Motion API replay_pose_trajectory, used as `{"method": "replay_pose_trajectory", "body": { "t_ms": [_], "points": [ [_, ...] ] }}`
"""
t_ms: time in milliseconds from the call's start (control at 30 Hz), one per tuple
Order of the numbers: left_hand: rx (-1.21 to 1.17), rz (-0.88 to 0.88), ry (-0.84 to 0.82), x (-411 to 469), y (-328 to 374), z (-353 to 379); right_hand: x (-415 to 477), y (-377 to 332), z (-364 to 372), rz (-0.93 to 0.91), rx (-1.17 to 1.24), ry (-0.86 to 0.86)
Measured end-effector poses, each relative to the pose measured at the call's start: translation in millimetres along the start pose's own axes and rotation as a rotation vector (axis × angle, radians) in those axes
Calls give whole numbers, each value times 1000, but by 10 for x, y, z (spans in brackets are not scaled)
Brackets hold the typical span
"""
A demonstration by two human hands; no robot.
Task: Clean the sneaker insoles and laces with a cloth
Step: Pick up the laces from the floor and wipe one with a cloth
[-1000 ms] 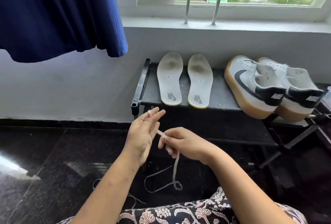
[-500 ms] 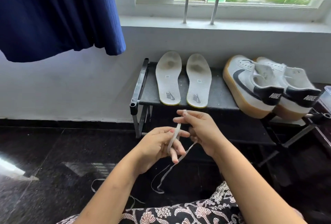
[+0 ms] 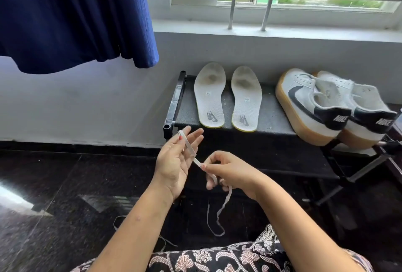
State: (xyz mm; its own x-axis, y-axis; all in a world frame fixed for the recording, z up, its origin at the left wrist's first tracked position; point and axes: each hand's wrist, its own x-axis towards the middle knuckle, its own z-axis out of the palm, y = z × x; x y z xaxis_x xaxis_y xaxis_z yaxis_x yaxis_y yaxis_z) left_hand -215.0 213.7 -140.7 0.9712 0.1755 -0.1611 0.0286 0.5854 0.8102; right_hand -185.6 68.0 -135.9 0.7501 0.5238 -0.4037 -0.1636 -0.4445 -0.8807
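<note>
head view; looks forward and down

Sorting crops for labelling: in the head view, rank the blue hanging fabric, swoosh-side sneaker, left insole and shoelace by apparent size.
1. blue hanging fabric
2. swoosh-side sneaker
3. left insole
4. shoelace, thinnest; its length is partly hidden, so least sure.
</note>
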Motion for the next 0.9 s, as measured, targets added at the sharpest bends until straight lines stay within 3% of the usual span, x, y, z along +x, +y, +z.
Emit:
{"method": "replay_pose_trajectory", "body": {
  "t_ms": [167, 267, 333, 467, 667, 800, 900],
  "points": [
    [559, -12, -60, 16, -107, -24, -31, 19, -22, -31, -153, -92],
    [915, 5, -129, 13, -214, -18, -40, 26, -65, -56, -152, -38],
    [1030, -2, -169, -2, -236, -12, -42, 34, -108, -52, -160, -10],
    [990, -131, -305, -56, -183, -3, -23, 72, -151, -104, -189, 68],
    [748, -277, -407, -63, -107, 24, 39, 112, -180, -231, -166, 398],
    [522, -372, -475, -87, -82, 38, 49, 115, -200, -228, -81, 410],
    [396, -336, -499, -117, -66, 79, 75, 139, -182, -168, -70, 390]
  ]
}}
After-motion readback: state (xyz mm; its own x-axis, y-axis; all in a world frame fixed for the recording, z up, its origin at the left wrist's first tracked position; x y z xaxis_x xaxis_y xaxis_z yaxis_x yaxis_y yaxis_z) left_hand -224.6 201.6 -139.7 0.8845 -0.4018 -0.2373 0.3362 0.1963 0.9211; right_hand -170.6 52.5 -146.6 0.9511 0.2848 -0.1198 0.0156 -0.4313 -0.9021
